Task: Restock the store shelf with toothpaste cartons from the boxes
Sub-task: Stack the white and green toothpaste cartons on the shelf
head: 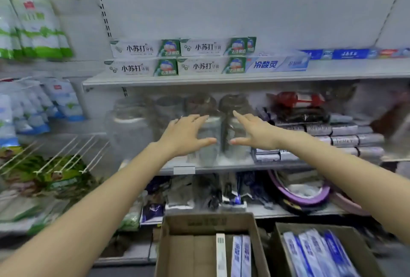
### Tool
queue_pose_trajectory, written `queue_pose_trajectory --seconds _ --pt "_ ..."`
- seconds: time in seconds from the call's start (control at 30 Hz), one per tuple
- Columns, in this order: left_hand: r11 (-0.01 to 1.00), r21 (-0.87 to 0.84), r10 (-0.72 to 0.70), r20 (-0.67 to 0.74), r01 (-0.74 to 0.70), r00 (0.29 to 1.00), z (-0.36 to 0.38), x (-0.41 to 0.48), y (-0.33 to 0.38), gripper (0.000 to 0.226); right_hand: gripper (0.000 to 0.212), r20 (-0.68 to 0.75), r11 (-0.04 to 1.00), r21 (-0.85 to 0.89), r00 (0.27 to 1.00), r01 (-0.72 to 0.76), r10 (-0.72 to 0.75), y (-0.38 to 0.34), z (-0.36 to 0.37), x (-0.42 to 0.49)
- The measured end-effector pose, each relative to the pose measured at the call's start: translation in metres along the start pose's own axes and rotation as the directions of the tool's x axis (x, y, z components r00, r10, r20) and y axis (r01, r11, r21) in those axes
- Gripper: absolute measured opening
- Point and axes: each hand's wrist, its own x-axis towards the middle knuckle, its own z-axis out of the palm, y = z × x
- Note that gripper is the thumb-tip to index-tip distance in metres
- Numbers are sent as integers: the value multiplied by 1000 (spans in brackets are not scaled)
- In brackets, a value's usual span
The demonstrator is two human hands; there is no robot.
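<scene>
Both arms reach forward at the level of the middle shelf. The left hand and right hand are spread wide, fingers straight and thumbs pointing toward each other. Neither holds anything. They hover apart in front of some blurred clear jars.

On the top shelf the green cartons lie lengthwise in a stack two high and two across. Touching the right end of the lower row lies a blue carton. More blue packs line the back of that shelf further right.

Two open boxes sit at the bottom of the view, below the arms. The left box shows mostly bare cardboard inside. A white carton stands on end near its middle, with a blue-white pair upright just to its right. The right box is filled with packed cartons, blue and white, standing on edge side by side in a slanting row.
</scene>
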Motion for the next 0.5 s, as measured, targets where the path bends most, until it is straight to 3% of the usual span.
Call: queue_pose_trajectory --seconds 0.17,0.3,0.4,0.5 --pt "995 -97 18 183 0 983 70 -30 17 80 92 121 982 172 991 -82 61 22 74 -26" --pt "983 -173 5 390 68 921 149 -36 10 79 93 309 933 283 942 -222 130 46 163 -32" --pt "939 -278 -31 524 205 851 215 -33 2 78 92 396 843 376 889 -385 229 62 232 -39" --pt "873 -328 -61 662 362 747 285 -35 -3 73 88 490 684 476 812 -553 316 74 302 -48"
